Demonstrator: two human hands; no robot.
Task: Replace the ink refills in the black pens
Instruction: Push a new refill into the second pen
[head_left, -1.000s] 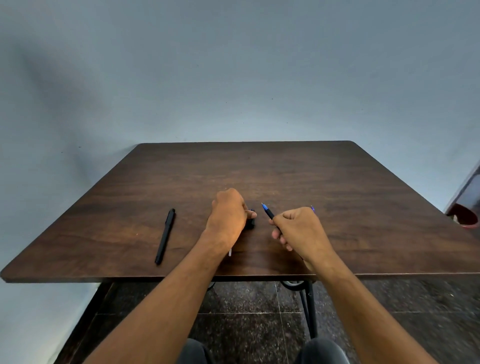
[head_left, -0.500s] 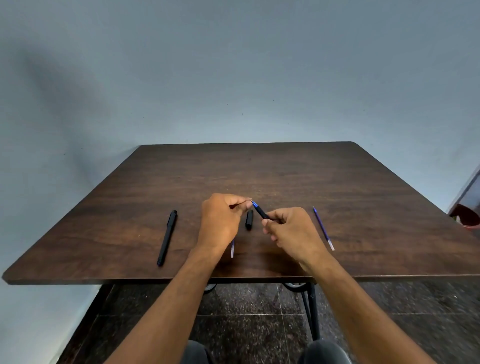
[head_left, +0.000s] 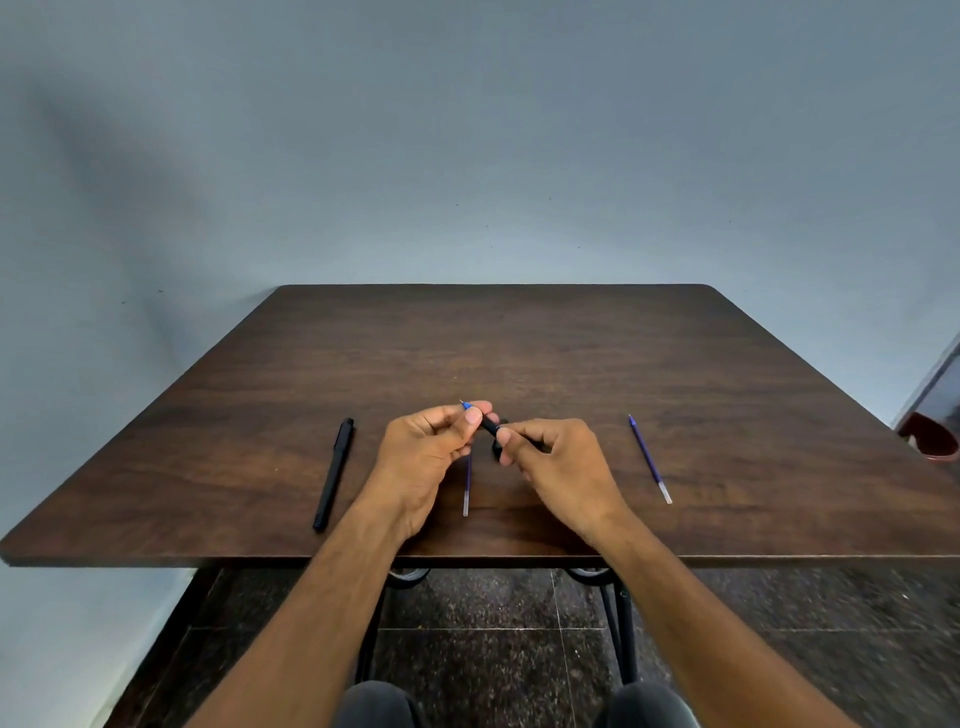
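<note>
Dark wood-grain worktop (head_left: 571, 364) observed against a plain pale blue-grey wall (head_left: 467, 130); dark speckled tiled floor (head_left: 493, 649) seen beneath.

A black pen barrel (head_left: 489, 427), blue refill tip projecting at its far-left end, was held above the worktop between both hands: the left hand (head_left: 426, 457) was pinched at the tip end, the right hand (head_left: 561, 462) curled round the barrel's near end. A second, whole black pen (head_left: 334, 474) lay well to the left. One blue refill (head_left: 467, 483) lay between the wrists, another (head_left: 649, 458) to the right. A red bowl-like container (head_left: 930, 439) was noted at the right edge, contents not discernible.
</note>
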